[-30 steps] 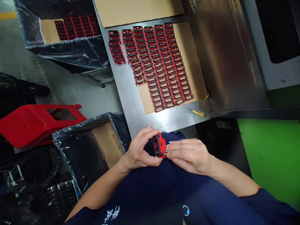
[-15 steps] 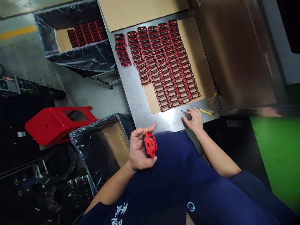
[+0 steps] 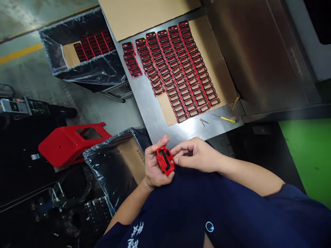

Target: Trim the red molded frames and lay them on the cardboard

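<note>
My left hand (image 3: 154, 169) grips a red plastic frame (image 3: 161, 159) with black inserts, held in front of my body and tilted so its slots show. At the part's right edge, the curled fingertips of my right hand (image 3: 193, 155) pinch against it. On the metal table beyond lie small side cutters (image 3: 204, 122), their handles apart. A thin pointed tool with a yellow handle (image 3: 227, 120) lies to their right. Rows of matching red and black frames (image 3: 181, 72) stand on a cardboard sheet (image 3: 167, 113).
The metal table (image 3: 144, 100) meets a steel panel (image 3: 245, 51) on the right. A plastic-lined bin (image 3: 103, 168) stands left of my hands; another lined bin (image 3: 90, 74) holding similar parts is further back. A red stool (image 3: 59, 146) stands at far left.
My right hand has left the side cutters on the table and come to the red frame. My left hand has turned the frame, so its black inserts and slots now face up.
</note>
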`<action>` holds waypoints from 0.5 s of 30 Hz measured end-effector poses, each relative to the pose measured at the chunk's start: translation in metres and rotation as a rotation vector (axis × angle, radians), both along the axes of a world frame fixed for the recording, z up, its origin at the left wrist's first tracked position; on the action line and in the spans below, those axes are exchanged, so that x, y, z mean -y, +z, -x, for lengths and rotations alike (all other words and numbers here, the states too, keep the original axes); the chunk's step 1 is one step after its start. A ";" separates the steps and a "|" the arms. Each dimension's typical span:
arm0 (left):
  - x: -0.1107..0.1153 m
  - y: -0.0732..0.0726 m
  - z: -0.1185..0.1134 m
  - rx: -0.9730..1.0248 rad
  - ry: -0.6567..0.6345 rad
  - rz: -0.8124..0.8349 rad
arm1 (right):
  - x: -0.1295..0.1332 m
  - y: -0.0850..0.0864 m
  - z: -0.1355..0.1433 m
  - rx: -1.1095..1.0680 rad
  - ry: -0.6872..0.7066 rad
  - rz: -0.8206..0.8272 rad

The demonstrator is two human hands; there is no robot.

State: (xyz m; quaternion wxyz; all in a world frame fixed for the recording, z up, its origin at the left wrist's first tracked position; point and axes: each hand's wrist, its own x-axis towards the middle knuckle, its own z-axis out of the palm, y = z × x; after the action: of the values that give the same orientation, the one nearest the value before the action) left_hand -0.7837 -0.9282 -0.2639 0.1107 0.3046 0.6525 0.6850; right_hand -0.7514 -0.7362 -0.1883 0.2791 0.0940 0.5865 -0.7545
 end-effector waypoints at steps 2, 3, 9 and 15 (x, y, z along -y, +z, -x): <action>0.000 0.001 0.001 -0.092 0.034 0.020 | 0.001 -0.003 -0.001 -0.005 -0.012 -0.031; -0.001 0.001 0.002 -0.144 0.047 0.028 | 0.001 -0.003 -0.002 -0.008 -0.024 -0.048; -0.002 0.006 0.010 -0.335 0.059 -0.011 | 0.005 -0.002 -0.003 -0.070 -0.063 -0.179; 0.005 0.006 0.012 -0.456 0.029 0.063 | 0.003 0.001 -0.002 -0.109 -0.023 -0.244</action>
State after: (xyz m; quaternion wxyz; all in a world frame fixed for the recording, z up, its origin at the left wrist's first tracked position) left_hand -0.7961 -0.9334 -0.2575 -0.0403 0.4384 0.6860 0.5794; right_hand -0.7491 -0.7393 -0.1876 0.2248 0.0927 0.6871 -0.6847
